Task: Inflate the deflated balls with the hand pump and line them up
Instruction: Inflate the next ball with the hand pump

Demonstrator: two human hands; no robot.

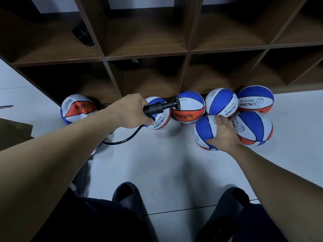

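Note:
Several blue, white and orange balls lie on the white floor by a wooden shelf. My left hand (134, 110) grips a black hand pump (160, 106), held level above one ball (160, 117); its black hose (125, 138) loops down to the floor. My right hand (223, 131) grips the top of a round ball (204, 131) in the front row. Beside it sits another ball (253, 128). Behind them three balls (189, 107) (221, 101) (256, 99) stand against the shelf. A dented, sagging ball (76, 109) lies at the far left.
The dark wooden cubby shelf (148, 56) runs across the back; a black object (83, 34) lies in an upper left compartment. My two feet in dark slippers (127, 193) stand at the bottom. A brown cardboard piece (12, 130) lies at the left.

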